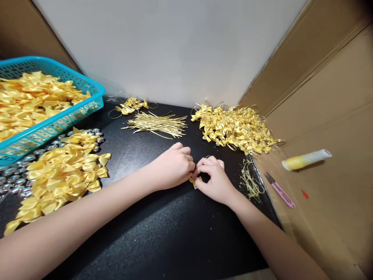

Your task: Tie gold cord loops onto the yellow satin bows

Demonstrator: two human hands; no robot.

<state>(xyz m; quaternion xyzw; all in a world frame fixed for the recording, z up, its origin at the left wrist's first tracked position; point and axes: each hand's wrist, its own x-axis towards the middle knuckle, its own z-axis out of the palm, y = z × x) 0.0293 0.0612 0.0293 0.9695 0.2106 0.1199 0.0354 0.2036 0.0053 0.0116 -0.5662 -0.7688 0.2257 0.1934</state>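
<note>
Above the middle of the black table, my left hand (176,166) and my right hand (214,178) meet fingertip to fingertip. A small yellow ribbon bow (196,182) shows partly below the fingers, pinched by my right thumb and fingers. My left fingers are curled tight beside it; what they grip is hidden. Behind my hands lies a bundle of gold cords (159,124). To the right of it is a heap of yellow bows with gold loops (236,130), with a few more looped bows (131,105) at the back left.
On the left, a turquoise basket (100,91) holds many yellow bows. Loose bows (64,167) and silver beads (17,181) lie before it. Cord scraps (250,182) are near the table's right edge. Beyond it are pink thread snips (280,190) and a yellow-white tube (305,159).
</note>
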